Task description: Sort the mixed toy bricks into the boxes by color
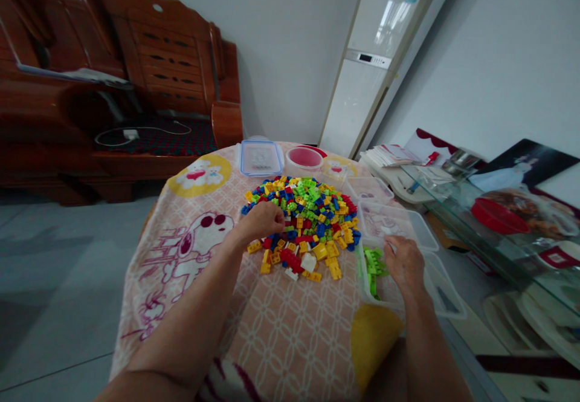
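The left hand (264, 219) reaches in from the near left, fingers curled over the left side of the block pile (319, 211) on the table (294, 323). The right hand (405, 262) bends over a clear box (388, 293) containing green blocks (374, 262). Both sets of fingertips are partly hidden; I cannot tell whether either grip holds anything. The near frame edge cuts off both arms.

Left grip (265, 219) at the brick pile (317, 211) (many-coloured); right grip (405, 263) over the clear box (389, 292) of green bricks (374, 263).
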`<state>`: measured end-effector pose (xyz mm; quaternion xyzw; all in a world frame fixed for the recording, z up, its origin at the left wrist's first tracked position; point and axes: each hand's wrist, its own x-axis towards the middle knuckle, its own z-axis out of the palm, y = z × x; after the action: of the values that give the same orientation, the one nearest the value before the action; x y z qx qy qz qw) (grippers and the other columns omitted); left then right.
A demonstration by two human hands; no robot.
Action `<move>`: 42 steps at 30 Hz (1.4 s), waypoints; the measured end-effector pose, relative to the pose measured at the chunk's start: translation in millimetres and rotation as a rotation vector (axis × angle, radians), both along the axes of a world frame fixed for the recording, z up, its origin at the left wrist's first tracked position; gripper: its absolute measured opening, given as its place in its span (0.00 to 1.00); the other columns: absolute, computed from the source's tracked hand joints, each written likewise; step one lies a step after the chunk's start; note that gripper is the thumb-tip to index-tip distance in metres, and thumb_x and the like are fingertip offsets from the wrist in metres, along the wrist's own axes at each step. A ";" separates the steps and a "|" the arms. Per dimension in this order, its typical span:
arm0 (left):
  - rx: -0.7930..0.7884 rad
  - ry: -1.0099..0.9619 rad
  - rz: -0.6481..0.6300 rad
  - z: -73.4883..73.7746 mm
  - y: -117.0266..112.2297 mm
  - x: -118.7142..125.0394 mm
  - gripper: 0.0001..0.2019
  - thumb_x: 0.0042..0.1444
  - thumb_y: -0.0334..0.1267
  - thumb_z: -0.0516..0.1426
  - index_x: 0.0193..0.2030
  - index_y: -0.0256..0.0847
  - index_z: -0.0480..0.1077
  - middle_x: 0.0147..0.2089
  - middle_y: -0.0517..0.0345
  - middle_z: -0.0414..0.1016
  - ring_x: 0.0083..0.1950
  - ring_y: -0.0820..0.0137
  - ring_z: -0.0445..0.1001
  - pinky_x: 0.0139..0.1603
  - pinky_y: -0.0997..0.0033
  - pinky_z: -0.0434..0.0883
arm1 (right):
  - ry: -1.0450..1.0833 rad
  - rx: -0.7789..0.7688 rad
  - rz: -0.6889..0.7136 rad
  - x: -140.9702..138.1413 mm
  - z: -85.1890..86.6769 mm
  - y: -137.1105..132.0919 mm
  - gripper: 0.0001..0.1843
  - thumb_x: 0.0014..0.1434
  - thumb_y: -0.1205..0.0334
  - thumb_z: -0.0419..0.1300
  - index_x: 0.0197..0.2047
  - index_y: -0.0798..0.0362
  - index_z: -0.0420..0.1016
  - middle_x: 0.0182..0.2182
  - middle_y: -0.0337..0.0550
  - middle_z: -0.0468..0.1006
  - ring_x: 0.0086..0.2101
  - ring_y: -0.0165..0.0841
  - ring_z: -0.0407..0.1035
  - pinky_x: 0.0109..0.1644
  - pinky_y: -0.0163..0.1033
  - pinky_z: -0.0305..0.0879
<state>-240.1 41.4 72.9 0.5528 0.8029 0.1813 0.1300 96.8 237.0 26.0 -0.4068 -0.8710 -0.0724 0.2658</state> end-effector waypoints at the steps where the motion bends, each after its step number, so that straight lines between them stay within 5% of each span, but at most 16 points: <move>1: 0.022 -0.052 -0.004 0.4 0.2 -0.1 0.07 0.49 0.33 0.59 0.30 0.39 0.81 0.29 0.59 0.81 0.32 0.71 0.77 0.34 0.77 0.66 | -0.002 0.001 0.001 -0.1 0.1 -0.1 0.16 0.61 0.64 0.52 0.42 0.52 0.82 0.41 0.49 0.83 0.40 0.40 0.70 0.44 0.42 0.63; 5: 0.125 -0.316 -0.042 -2.1 8.0 16.6 0.06 0.50 0.34 0.59 0.31 0.37 0.79 0.27 0.60 0.80 0.30 0.72 0.77 0.31 0.78 0.67 | -0.021 -0.010 -0.003 -0.2 0.9 -0.5 0.16 0.62 0.64 0.52 0.42 0.53 0.82 0.42 0.50 0.83 0.40 0.41 0.70 0.45 0.42 0.63; 10: 0.267 -0.634 -0.164 -11.8 25.3 70.2 0.03 0.50 0.32 0.59 0.31 0.36 0.75 0.25 0.61 0.78 0.27 0.73 0.76 0.28 0.79 0.67 | -0.032 -0.020 -0.006 -0.3 1.4 -0.4 0.16 0.63 0.65 0.52 0.43 0.54 0.82 0.42 0.52 0.83 0.41 0.42 0.70 0.45 0.43 0.63; 17: 0.322 -0.666 -0.274 -23.5 45.2 151.8 0.04 0.48 0.27 0.61 0.31 0.37 0.75 0.26 0.61 0.77 0.29 0.73 0.75 0.29 0.78 0.67 | -0.031 -0.005 0.000 -0.4 0.5 0.3 0.16 0.62 0.65 0.52 0.43 0.53 0.82 0.42 0.51 0.83 0.41 0.42 0.70 0.46 0.43 0.64; 22: 0.385 -0.754 -0.323 -36.0 52.2 179.0 0.07 0.52 0.28 0.60 0.38 0.37 0.77 0.32 0.58 0.79 0.33 0.72 0.76 0.34 0.77 0.71 | -0.020 0.008 0.010 1.2 -0.5 1.2 0.16 0.63 0.64 0.52 0.43 0.53 0.82 0.42 0.51 0.83 0.41 0.41 0.71 0.46 0.42 0.64; 26: 0.435 -0.624 -0.314 -35.8 50.7 162.7 0.11 0.53 0.26 0.58 0.42 0.37 0.77 0.36 0.56 0.81 0.36 0.71 0.77 0.37 0.76 0.71 | -0.012 -0.005 0.024 2.4 -2.0 2.8 0.15 0.63 0.65 0.53 0.43 0.53 0.82 0.42 0.50 0.83 0.42 0.41 0.71 0.47 0.42 0.63; 31: 0.417 -0.267 -0.125 -19.2 40.3 106.1 0.09 0.58 0.30 0.57 0.40 0.38 0.78 0.39 0.54 0.82 0.38 0.70 0.77 0.40 0.74 0.69 | -0.017 -0.014 0.008 1.2 -1.1 1.5 0.16 0.63 0.65 0.52 0.43 0.54 0.82 0.43 0.51 0.83 0.41 0.41 0.71 0.46 0.42 0.64; 36: 0.161 0.011 0.090 -7.0 26.3 57.1 0.09 0.59 0.37 0.57 0.36 0.39 0.79 0.37 0.53 0.82 0.40 0.66 0.78 0.39 0.72 0.68 | -0.020 -0.011 0.003 0.6 -0.4 0.6 0.16 0.62 0.65 0.53 0.43 0.54 0.82 0.43 0.51 0.83 0.41 0.41 0.71 0.46 0.42 0.64; 42: -0.111 0.171 0.081 -8.8 22.8 46.0 0.10 0.57 0.34 0.57 0.39 0.40 0.80 0.43 0.49 0.82 0.48 0.60 0.80 0.44 0.69 0.72 | -0.025 -0.001 0.013 1.6 -1.8 3.1 0.16 0.62 0.64 0.52 0.43 0.55 0.82 0.42 0.52 0.83 0.41 0.42 0.71 0.46 0.43 0.64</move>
<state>-194.0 64.2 64.1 0.5253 0.8416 0.0937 0.0839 98.3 240.1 24.2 -0.4002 -0.8770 -0.0750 0.2551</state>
